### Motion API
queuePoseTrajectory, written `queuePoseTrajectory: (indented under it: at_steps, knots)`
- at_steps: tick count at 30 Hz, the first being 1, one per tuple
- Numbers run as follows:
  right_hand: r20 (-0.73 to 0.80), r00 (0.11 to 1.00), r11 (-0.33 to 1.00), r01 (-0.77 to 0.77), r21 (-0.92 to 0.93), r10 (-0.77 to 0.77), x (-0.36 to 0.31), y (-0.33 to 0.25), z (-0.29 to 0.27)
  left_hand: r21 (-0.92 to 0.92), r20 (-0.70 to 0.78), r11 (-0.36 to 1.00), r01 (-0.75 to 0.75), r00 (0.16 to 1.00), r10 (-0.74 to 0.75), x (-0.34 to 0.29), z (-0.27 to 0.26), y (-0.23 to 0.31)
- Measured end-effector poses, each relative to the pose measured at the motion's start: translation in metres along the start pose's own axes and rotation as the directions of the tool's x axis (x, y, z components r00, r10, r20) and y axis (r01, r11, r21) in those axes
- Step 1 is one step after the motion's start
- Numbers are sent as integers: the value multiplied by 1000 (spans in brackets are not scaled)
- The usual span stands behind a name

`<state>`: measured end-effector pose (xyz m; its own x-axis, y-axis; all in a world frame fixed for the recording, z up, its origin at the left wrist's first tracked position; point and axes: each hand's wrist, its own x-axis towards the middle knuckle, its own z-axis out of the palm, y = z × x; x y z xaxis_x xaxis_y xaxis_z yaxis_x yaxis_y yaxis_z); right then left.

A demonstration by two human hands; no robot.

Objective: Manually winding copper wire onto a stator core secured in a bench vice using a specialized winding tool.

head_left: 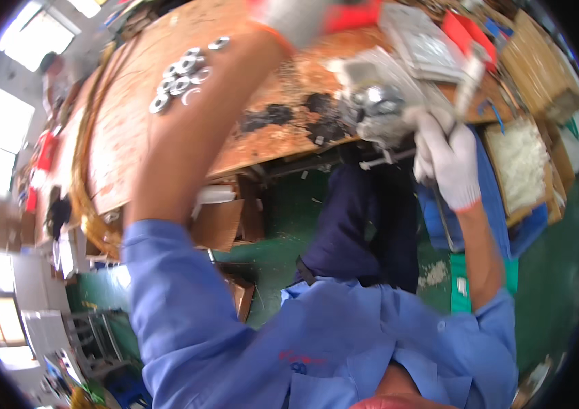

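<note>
My right hand [447, 162], in a white glove, is closed around the lower end of a blurred grey metal part [375, 108] at the near edge of the worn wooden workbench [133, 136]. A thin metal rod [388, 158] sticks out just beneath it. My left arm reaches far across the bench, and my left hand [291, 16], in a grey glove with an orange cuff, is at the top edge of the view beside something red [352, 15]. The picture's edge cuts off its fingers, so whether it holds anything is hidden.
A pile of several silver metal rings [182, 73] lies on the bench to the left of my left arm. A grey metal tray [417, 42] sits at the back. A cardboard box of white pieces [520, 163] stands at right. Yellow cables [84, 178] run along the bench's left edge, with cardboard boxes [220, 223] underneath.
</note>
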<state>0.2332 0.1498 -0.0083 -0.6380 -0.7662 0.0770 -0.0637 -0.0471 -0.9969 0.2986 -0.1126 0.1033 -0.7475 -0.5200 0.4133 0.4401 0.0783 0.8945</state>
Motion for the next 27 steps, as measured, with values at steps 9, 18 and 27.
queuePoseTrajectory:
  at_steps: [9, 18, 27]
  knots:
    - [289, 957, 851, 175, -496, -28, 165, -45, -11, 341, -246, 932, -126, 945, 217, 82, -93, 89]
    - [554, 816, 480, 424, -768, 165, 179, -21, 33, 334, -316, 942, 24, 945, 88, 84, -191, 9]
    - [148, 985, 772, 27, -635, 87, -58, 36, 43, 122, -141, 920, 374, 924, -357, -24, -54, -143]
